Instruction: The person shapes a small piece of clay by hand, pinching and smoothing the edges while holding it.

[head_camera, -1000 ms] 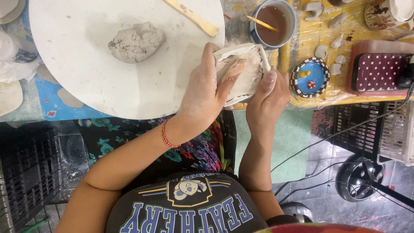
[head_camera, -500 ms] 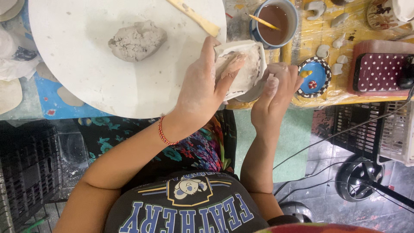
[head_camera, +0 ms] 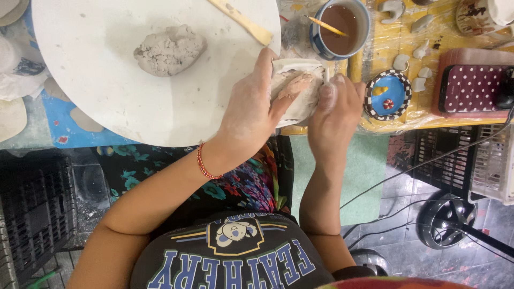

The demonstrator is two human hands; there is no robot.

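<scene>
My left hand cups a pale grey clay piece just off the edge of a round white board, fingers pressed into its hollow. My right hand grips the piece's right side, with a thin white tool sticking up by its fingertips. Both hands are dusted with clay. A rough lump of grey clay lies on the board, and a flat wooden stick rests near the board's far edge.
A blue cup of brown water with a brush stands behind the hands. A small blue dish, several little white clay shapes and a red dotted box sit on yellow plastic. Black crates and cables lie on the floor.
My right hand has shifted left and up, from holding the piece beneath its right edge to gripping its side. The left hand's fingers have pushed deeper into the piece.
</scene>
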